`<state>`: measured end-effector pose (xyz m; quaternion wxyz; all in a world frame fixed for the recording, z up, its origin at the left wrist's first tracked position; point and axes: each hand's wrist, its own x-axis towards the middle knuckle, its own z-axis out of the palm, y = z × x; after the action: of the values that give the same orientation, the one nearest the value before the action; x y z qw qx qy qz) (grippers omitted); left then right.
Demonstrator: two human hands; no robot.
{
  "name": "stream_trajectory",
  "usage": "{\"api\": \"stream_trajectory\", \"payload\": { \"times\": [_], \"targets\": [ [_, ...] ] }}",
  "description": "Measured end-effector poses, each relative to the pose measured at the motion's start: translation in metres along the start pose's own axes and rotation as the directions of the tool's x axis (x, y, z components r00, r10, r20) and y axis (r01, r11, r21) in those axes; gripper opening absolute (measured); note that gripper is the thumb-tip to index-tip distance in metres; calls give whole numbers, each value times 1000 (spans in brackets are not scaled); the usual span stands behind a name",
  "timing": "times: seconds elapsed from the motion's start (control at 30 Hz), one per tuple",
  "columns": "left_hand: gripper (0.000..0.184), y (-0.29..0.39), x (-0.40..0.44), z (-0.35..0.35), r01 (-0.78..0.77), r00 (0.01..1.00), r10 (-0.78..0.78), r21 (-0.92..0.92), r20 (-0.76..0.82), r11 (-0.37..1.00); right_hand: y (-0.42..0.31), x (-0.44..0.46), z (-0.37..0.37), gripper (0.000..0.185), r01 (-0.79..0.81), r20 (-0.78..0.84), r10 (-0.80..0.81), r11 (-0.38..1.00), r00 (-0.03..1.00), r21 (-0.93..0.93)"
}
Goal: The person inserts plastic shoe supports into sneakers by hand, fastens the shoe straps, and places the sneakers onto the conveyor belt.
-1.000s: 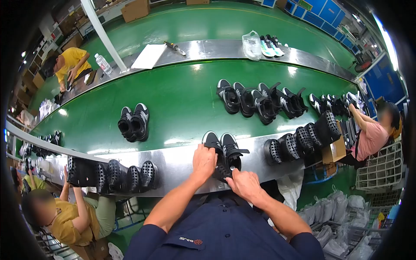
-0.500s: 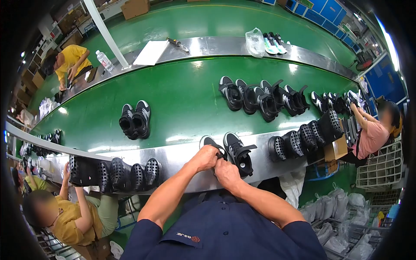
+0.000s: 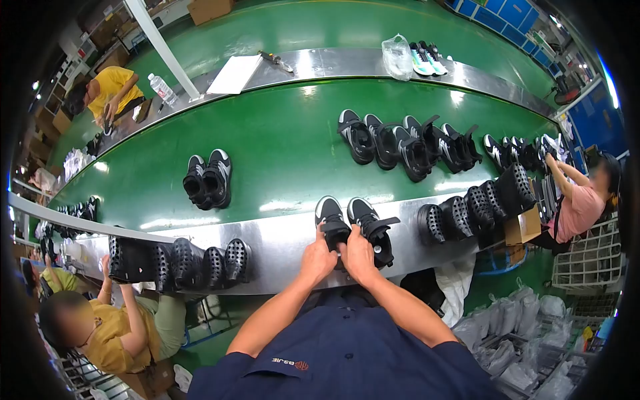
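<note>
A pair of black sneakers with grey toes stands on the metal ledge in front of me, toes pointing away. My left hand [image 3: 319,259] grips the left side of the left sneaker [image 3: 329,212] near its ankle opening, with the thumb by the collar. On the other side of that opening, my right hand [image 3: 358,255] is closed around the collar, between the two shoes. A dark strap crosses the left sneaker's top. Beside it, the right sneaker [image 3: 364,213] is untouched, its strap sticking out to the right.
On the green belt [image 3: 280,153] stand a sneaker pair [image 3: 219,179] at left and several sneakers [image 3: 415,155] at right. Black studded forms [image 3: 185,263] line the ledge left and right. Co-workers sit at both sides; another person [image 3: 115,93] works across the belt.
My hands were pinched together over the left sneaker's strap area. They have moved apart to either side of its opening, and the shoe's upper shows more fully.
</note>
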<state>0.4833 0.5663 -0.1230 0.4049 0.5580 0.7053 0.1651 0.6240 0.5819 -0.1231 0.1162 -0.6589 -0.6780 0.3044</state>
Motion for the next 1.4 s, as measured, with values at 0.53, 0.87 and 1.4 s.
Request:
{"api": "stream_trajectory", "payload": {
  "times": [0.53, 0.87, 1.4],
  "targets": [
    [67, 15, -60, -1, -578, 816, 563, 216, 133, 787, 89, -23, -47, 35, -69, -367, 79, 997, 927, 40],
    [40, 15, -3, -38, -321, 934, 357, 501, 26, 803, 84, -35, -58, 47, -73, 8, 75, 915, 997, 397],
    [49, 84, 181, -60, -574, 774, 623, 535, 109, 620, 144, 176, -191, 61, 31, -207, -131, 904, 970, -426]
  ]
}}
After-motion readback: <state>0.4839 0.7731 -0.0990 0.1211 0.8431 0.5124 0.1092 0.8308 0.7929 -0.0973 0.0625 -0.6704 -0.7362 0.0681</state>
